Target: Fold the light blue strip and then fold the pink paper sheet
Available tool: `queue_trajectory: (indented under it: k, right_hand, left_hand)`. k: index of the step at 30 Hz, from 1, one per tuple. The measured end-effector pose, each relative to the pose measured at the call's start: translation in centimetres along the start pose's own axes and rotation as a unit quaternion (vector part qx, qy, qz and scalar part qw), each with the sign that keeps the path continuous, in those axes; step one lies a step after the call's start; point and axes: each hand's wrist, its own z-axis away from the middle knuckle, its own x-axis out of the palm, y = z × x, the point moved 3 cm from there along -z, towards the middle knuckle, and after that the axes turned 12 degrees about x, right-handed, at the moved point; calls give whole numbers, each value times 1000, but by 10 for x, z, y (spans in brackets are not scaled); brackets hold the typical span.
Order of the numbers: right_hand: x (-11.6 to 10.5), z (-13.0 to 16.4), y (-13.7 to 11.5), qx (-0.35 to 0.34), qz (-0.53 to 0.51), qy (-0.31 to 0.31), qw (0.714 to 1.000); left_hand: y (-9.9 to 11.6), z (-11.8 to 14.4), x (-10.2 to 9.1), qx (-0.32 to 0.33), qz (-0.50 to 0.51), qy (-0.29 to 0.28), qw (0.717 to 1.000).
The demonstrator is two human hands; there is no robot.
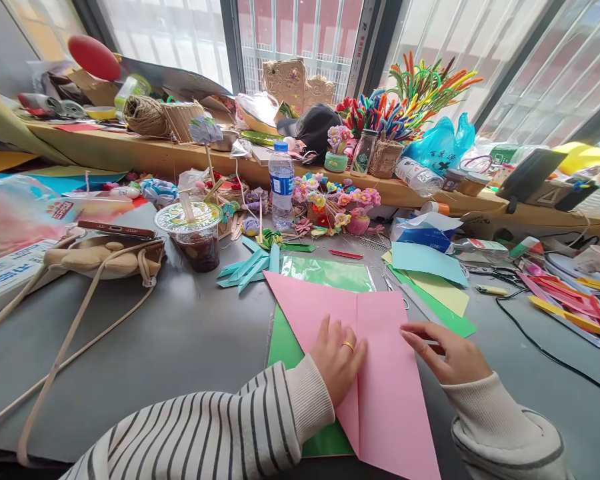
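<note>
A sheet of pink paper lies in front of me, its left part folded over along a slanted edge, with a crease running down the middle. My left hand rests flat on the folded part beside the crease, fingers stretched out, a gold ring on one. At the sheet's right edge, my right hand pinches the paper between thumb and fingertips. Beneath the pink sheet is a green sheet in a clear sleeve. Scissors lie just beyond the pink paper, partly covered.
Folded teal paper strips, a lidded drink cup and a water bottle stand or lie beyond my hands. At left is a beige bag with a phone on it. Paper scraps and a black cable lie right.
</note>
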Motion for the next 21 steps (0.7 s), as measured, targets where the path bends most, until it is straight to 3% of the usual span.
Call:
queue_trajectory:
  k: [5, 9, 14, 19, 21]
  right_hand:
    - [17, -5, 5, 62, -125, -32, 990]
    - [29, -14, -1, 60, -169, -78, 981]
    - [30, -24, -4, 77, -218, -128, 965]
    - [28, -19, -6, 40, -402, -227, 886]
    - [32, -14, -11, 13, -408, -264, 874]
  left_hand:
    - [-19, 10, -2, 18, 68, -34, 997]
    - [-34, 30, 6, -30, 65, -50, 996]
    - [-37, 41, 9, -45, 55, -36, 997]
    - [-37, 31, 10, -68, 51, -32, 996]
    - [-38, 27, 11, -70, 48, -28, 996]
